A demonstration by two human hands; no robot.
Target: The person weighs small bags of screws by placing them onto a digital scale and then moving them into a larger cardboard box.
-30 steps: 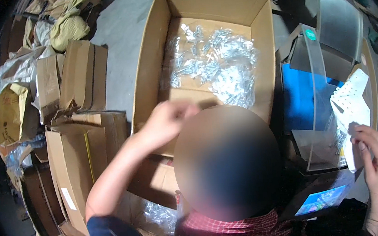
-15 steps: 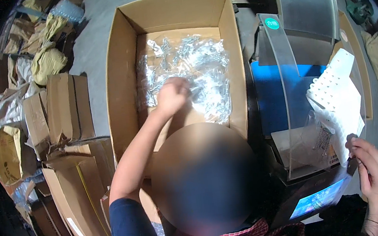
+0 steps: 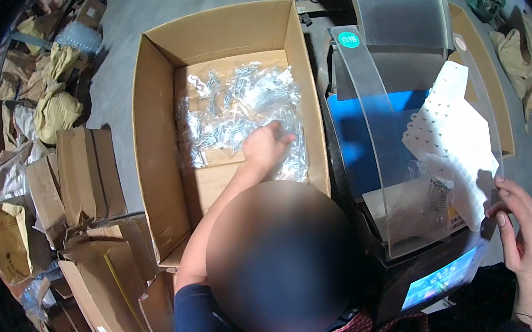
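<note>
A large open cardboard box [image 3: 158, 53] holds a layer of clear plastic bags [image 3: 209, 123] with small silvery metal pieces in them, perhaps screws. My left hand [image 3: 265, 146] reaches down into it, palm toward the bags at the right of the layer. Its thumb stands apart from the fingers, and I make out nothing held; the fingertips are partly hidden. My right hand [image 3: 523, 225] is raised beside the front right corner of a machine with a clear cover [image 3: 381, 172]. Its fingers are spread, near a strip of white perforated film [image 3: 451, 125].
A lit screen [image 3: 439, 277] is on the machine's front, and a blue panel [image 3: 351, 133] lies behind the clear cover. A bag of small dark metal parts [image 3: 439, 195] hangs by the film. Cardboard boxes [image 3: 80, 177] and yellowish sacks [image 3: 60, 114] are stacked along the left.
My left hand has moved right and slightly nearer over the bags. The fingers of my right hand have spread beside the film. The whole view has shifted a little.
</note>
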